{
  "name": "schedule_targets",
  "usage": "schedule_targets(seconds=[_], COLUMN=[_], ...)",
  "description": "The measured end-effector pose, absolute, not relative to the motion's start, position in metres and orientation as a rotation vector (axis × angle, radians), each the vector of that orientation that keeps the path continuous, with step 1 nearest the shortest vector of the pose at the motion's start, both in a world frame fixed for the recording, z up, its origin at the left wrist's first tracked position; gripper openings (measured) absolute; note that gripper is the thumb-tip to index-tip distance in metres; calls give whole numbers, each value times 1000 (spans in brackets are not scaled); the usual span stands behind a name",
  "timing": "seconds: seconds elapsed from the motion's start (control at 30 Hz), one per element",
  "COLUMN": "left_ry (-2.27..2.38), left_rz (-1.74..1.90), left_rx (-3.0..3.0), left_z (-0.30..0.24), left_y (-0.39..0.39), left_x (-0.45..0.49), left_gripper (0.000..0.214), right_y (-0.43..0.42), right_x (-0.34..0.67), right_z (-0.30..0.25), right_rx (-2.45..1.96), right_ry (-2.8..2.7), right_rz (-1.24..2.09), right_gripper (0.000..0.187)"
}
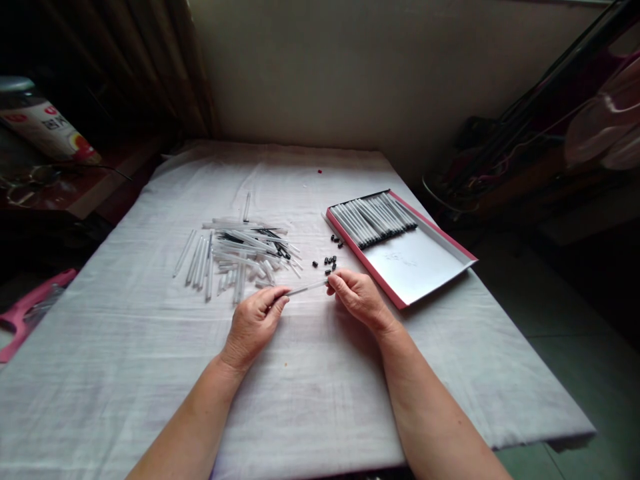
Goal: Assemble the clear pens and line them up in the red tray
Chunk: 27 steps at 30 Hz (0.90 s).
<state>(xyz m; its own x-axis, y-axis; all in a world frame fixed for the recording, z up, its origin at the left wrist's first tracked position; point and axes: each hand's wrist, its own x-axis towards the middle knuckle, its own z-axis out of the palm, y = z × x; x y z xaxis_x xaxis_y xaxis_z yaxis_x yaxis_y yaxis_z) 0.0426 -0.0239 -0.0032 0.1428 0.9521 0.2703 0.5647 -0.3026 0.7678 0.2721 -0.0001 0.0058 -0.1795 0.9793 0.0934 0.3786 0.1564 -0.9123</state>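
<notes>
A thin clear pen barrel stretches between my two hands above the cloth. My left hand pinches its left end between thumb and fingers. At the other end my right hand is closed, fingertips together, with a dark bit showing at them. Several small black pen plugs lie just beyond the right hand. Past my left hand spreads a loose pile of clear pen tubes, mixed with black slender parts and white caps.
A shallow red-edged box at the right holds a row of black-ended pens. White cloth covers the table. A small red piece lies near the far edge. A labelled jar stands on a side surface at left.
</notes>
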Motion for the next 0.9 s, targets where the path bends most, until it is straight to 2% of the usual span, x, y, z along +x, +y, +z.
schedule_targets(seconds=[0.27,0.4,0.6,0.7,0.9], left_ry=[1455,1453,1459,1458,1464], left_rz=[1028,1023,1020,1015,1014], left_rx=[1936,1944,1943,1936,1926], left_z=[-5,-5,-5,-5,-5], left_y=[-24,-24,-24,-24,-24], left_x=[42,42,42,42,43], left_gripper=[24,23,23,23,23], right_y=[2,2,2,2,2], right_x=[273,273,273,273,273], right_z=[1,3,8,5,4], right_rx=[-1218,-1281,-1198,-1228,-1238], right_ry=[-1561,-1606,-1509,-1542,-1539], right_rz=[1161,1121,1243,1217,1206], right_gripper=[18,27,24,19,22])
